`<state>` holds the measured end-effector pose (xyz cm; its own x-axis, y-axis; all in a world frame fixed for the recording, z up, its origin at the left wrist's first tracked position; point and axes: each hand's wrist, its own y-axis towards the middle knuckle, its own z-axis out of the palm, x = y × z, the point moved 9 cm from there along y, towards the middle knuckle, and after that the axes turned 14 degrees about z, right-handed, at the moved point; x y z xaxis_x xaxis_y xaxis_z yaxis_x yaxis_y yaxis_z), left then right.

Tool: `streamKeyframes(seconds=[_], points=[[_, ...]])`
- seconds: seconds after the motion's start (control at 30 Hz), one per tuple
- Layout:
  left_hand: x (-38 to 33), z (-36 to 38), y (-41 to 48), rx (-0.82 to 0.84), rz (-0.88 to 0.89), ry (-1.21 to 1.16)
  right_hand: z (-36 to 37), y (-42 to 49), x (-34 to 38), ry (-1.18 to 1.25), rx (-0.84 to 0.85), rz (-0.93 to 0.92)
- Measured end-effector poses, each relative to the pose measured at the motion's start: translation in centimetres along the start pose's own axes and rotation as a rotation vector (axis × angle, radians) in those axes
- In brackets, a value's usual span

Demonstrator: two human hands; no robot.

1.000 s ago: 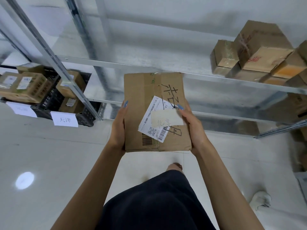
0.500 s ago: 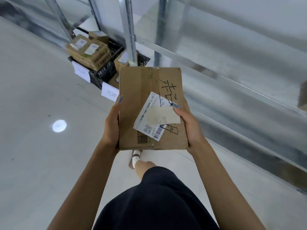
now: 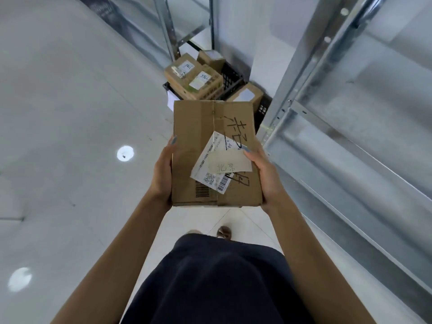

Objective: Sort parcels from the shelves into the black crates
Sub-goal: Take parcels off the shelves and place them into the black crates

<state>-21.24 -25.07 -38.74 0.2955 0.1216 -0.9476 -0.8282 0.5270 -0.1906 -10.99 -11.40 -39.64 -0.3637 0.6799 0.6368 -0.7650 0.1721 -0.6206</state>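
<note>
I hold a flat brown cardboard parcel (image 3: 198, 146) in front of me at chest height, with black handwriting, a white shipping label and a beige slip on top. My left hand (image 3: 162, 171) grips its left edge, thumb up along the side. My right hand (image 3: 265, 174) grips its right edge, thumb pressed on the beige slip. Straight ahead, beyond the parcel's far edge, black crates (image 3: 230, 77) stand on the floor with several brown parcels (image 3: 192, 78) stacked in them. The near crate is partly hidden by the parcel I hold.
A metal shelving rack (image 3: 327, 127) runs along my right, its upright post close to the crates. More rack uprights (image 3: 163, 31) stand behind the crates. Pale glossy floor (image 3: 70, 136) spreads to the left. My dark skirt and one foot show below.
The view has swung left along the racks; the crates have shifted from the upper left to straight ahead and closer. Both hands keep the same hold on the parcel.
</note>
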Motion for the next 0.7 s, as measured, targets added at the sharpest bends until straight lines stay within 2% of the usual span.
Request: streamKeyframes(seconds=[0.13, 0.37, 0.5, 0.7], points=[[-0.7, -2.8, 4.7, -0.017, -0.024, -0.026, 2.2, 4.8, 2.1, -0.043, -0.053, 0.008], [-3.2, -6.5, 19.6, 0.130, -0.015, -0.001, 6.5, 16.6, 6.9, 0.046, -0.136, 0.023], [-4.8, -9.2, 29.0, 0.195, -0.076, 0.022, 9.6, 23.5, 10.5, 0.118, -0.234, 0.018], [-5.2, -10.6, 40.7, 0.325, -0.265, 0.129, 11.4, 30.7, 14.2, 0.259, -0.387, -0.007]])
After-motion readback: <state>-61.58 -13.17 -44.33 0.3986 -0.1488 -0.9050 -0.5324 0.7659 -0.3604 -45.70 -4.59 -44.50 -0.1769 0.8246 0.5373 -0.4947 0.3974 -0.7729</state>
